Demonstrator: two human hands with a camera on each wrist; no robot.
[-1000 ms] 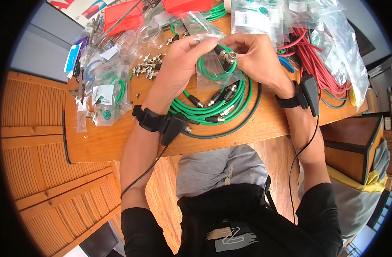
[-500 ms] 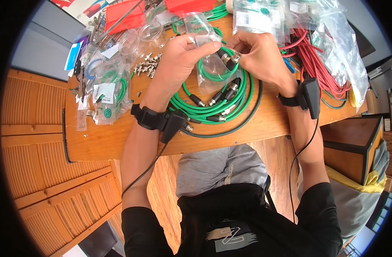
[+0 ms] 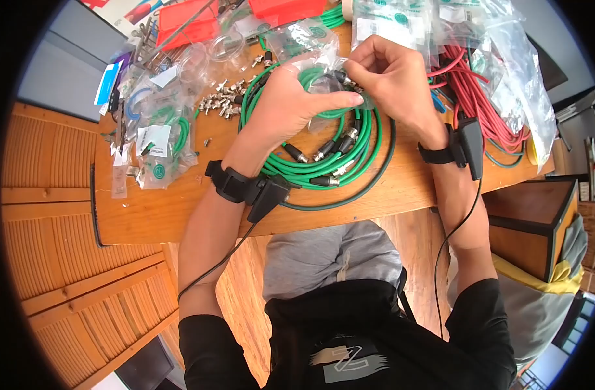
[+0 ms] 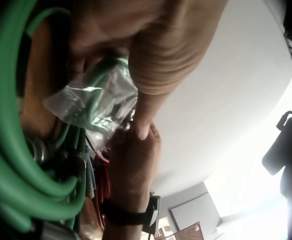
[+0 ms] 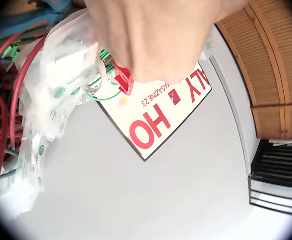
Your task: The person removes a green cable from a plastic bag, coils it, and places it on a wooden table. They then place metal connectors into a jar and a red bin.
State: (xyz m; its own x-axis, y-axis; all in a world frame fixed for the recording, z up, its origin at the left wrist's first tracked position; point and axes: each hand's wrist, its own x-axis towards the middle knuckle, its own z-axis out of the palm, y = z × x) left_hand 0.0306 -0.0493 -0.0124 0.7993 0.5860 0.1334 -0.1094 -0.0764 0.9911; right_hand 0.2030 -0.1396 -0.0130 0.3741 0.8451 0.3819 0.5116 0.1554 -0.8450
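Note:
A small clear plastic bag (image 4: 93, 107) with a coil of green cable (image 3: 312, 78) is between the two hands. My left hand (image 3: 291, 101) holds the bag and coil, its thumb stretched to the right along the near side. Opposite, my right hand (image 3: 398, 81) has curled fingers pinching at the bag's right end, by a dark connector (image 3: 339, 77). In the left wrist view the right hand (image 4: 134, 165) meets the left thumb at the bag's edge. Right below lies a larger coil of green cable (image 3: 310, 179) with several black-and-metal connectors (image 3: 297, 153).
Loose metal connectors (image 3: 219, 101) lie left of the hands. Bagged green cables (image 3: 164, 153) are at the table's left. Behind are red trays (image 3: 187, 23) and a clear bag (image 3: 304, 39). Red cables (image 3: 466, 84) and more plastic bags (image 3: 395, 26) fill the right side.
The bagged coil has turned and moved up and left, with its connector now pointing less toward the head camera. My left thumb has swung down and right; the right hand stays close to the bag.

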